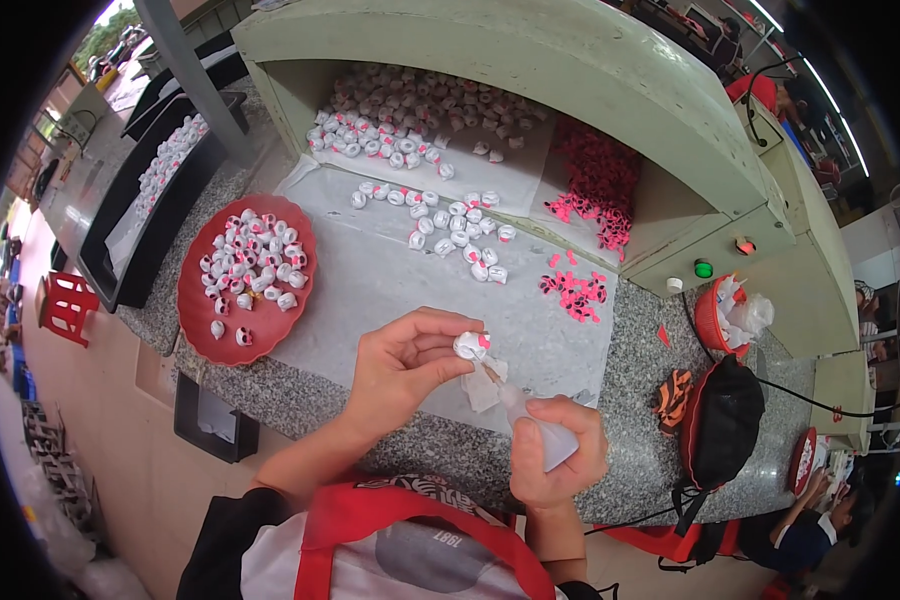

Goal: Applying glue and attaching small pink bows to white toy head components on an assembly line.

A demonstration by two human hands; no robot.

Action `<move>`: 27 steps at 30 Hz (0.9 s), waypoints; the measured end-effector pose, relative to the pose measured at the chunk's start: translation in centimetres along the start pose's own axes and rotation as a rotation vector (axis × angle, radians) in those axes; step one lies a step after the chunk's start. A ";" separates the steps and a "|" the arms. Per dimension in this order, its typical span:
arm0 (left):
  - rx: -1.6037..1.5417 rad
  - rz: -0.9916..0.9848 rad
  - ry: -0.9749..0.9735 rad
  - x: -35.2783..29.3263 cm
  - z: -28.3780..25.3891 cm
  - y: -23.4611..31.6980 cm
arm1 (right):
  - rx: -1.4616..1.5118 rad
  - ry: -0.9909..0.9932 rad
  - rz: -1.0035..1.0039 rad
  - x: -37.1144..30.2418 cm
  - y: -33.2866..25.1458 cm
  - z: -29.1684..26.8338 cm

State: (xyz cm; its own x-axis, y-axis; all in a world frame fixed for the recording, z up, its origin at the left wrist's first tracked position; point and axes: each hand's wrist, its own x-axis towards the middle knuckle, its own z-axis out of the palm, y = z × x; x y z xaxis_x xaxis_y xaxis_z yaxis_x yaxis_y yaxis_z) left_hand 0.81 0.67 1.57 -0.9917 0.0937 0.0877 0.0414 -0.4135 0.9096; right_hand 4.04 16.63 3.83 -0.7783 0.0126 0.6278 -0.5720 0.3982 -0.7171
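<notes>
Between the thumb and fingertips of my left hand [398, 362] is a small round white plastic piece [469, 345] with a pink spot. My right hand [568, 462] grips a translucent squeeze bottle [548, 440] with a thin nozzle, tilted toward the piece. The nozzle's tip is at or very near the piece; I cannot tell whether they touch. Under the nozzle a crumpled white tissue [482, 391] lies on the work sheet [360, 262]. Beyond my hands are loose white pieces [459, 238], and right of these a cluster of small pink parts [574, 295].
A red scalloped plate [232, 350] of white-and-pink pieces stands left. Behind, a pale green hooded cabinet [530, 70] shelters heaps of white pieces [400, 135] and pink parts [595, 185]. To the right are a red basket [711, 322] and a black bag [722, 425]. Another person [820, 525] sits far right.
</notes>
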 end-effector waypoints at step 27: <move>-0.245 -0.236 -0.042 0.1 -0.4 -0.3 | -0.015 -0.041 -0.050 0.1 -0.5 -1.3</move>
State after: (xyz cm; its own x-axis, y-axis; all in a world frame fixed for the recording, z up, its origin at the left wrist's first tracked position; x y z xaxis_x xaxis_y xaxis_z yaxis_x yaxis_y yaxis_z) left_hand 0.67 0.46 1.15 -0.9644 0.2480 -0.0921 -0.2240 -0.5804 0.7829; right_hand 4.62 17.59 4.63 -0.7592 -0.0454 0.6493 -0.6065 0.4115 -0.6803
